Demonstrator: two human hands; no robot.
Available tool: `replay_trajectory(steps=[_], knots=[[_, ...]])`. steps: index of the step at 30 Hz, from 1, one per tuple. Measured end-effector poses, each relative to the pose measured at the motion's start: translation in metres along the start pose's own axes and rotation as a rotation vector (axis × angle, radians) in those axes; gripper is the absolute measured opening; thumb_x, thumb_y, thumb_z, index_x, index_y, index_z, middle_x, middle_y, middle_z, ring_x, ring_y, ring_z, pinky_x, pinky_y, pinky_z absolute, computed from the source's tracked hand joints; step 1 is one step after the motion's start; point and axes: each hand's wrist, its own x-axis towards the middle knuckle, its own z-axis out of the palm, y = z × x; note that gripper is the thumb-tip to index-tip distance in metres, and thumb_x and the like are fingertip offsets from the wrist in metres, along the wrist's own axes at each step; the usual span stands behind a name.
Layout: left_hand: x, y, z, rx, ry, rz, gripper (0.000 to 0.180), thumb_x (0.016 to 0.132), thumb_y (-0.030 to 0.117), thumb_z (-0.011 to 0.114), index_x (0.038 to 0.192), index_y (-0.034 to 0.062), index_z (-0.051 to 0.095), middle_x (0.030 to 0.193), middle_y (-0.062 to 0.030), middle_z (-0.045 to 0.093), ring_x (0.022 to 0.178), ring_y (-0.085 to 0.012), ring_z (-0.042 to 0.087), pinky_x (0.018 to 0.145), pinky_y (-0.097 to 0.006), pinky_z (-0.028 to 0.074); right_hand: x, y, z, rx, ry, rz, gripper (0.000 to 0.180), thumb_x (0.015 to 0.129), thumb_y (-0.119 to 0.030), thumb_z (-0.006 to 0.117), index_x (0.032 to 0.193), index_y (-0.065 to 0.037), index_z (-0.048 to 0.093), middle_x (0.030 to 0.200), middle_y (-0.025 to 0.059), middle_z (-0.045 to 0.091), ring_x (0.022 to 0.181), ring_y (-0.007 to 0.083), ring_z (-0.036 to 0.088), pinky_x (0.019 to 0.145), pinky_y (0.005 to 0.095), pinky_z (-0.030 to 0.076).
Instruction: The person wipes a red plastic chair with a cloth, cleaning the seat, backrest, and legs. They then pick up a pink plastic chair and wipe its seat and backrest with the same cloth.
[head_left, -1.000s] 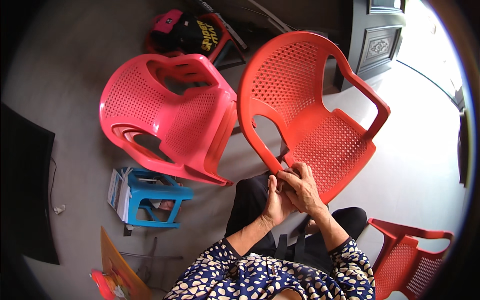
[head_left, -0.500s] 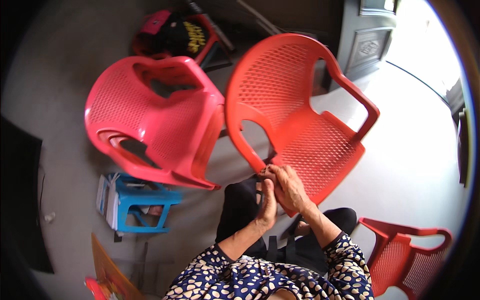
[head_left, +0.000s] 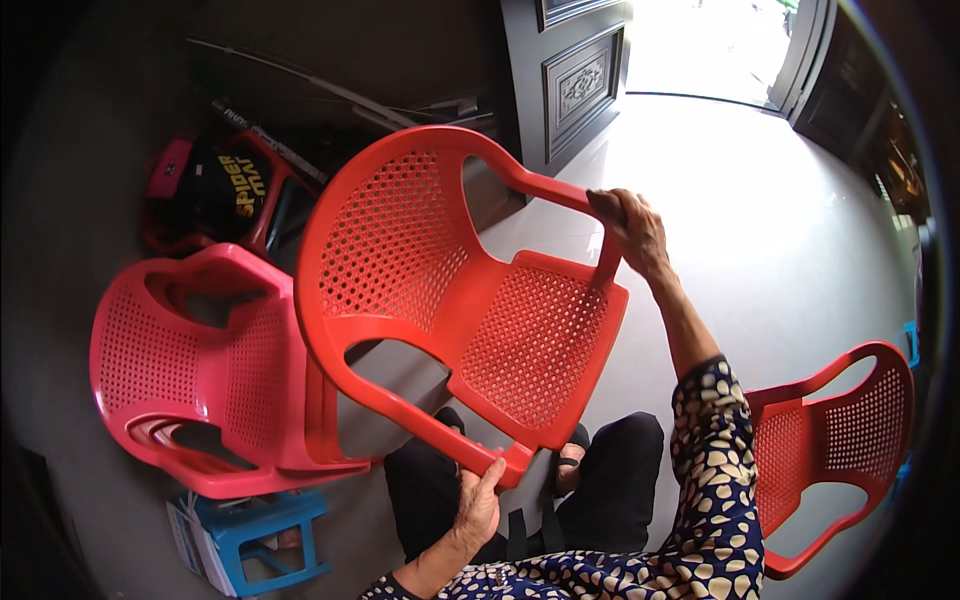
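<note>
A red plastic armchair [head_left: 535, 340] with a perforated back and seat stands right in front of me. My left hand [head_left: 480, 505] is closed round the front end of its near armrest, thumb on top. With the arm stretched out, my right hand [head_left: 638, 235] grips the front end of the far armrest. Something dark shows at the right fingertips; whether it is a held thing or shadow I cannot tell. Beside this chair on the left stand pink plastic armchairs [head_left: 255, 375], seemingly stacked.
A second red armchair [head_left: 785, 455] stands at my right. Lower left is a blue plastic stool [head_left: 265, 540] with papers beside it. At the back left, a black cloth item [head_left: 225, 185] lies on a red chair. A dark panelled door [head_left: 580, 90] stands beside a bright doorway.
My hands, together at the near armrest before, are now apart: the right has gone to the far armrest, while the left holds the near one. The view has turned rightward.
</note>
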Motion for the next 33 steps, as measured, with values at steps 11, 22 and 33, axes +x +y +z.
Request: replay_trajectory(steps=[11,22,33], knots=[[0.0,0.009,-0.011,0.361,-0.131,0.099,0.053,0.096,0.022,0.055,0.135,0.0031,0.023,0.126,-0.0169,0.049,0.115,-0.0207,0.048,0.104,-0.036,0.035,0.074,0.036,0.018,0.319,-0.583,0.267,0.053,0.066,-0.027,0.078,0.114,-0.01,0.062,0.099,0.008,0.065,0.093,0.0191,0.062,0.085,0.0335,0.049],[0.052,0.041,-0.004,0.146,0.177,0.237,0.047,0.069,-0.007,0.057,0.113,0.0035,0.044,0.098,-0.0109,0.057,0.085,-0.0194,0.058,0.082,-0.032,0.051,0.017,0.087,-0.005,0.291,-0.074,0.366,0.043,0.072,-0.031,0.071,0.105,-0.004,0.065,0.089,0.0116,0.067,0.084,0.0214,0.065,0.077,0.0336,0.052],[0.044,0.173,0.068,0.483,-0.26,0.691,0.032,0.074,0.005,0.052,0.106,0.0002,0.05,0.083,-0.0089,0.056,0.072,-0.0162,0.052,0.074,-0.032,0.049,-0.077,0.035,-0.218,0.823,0.394,0.399,0.04,0.081,-0.01,0.072,0.114,0.005,0.055,0.084,0.0096,0.066,0.067,0.0117,0.064,0.053,0.0235,0.054]])
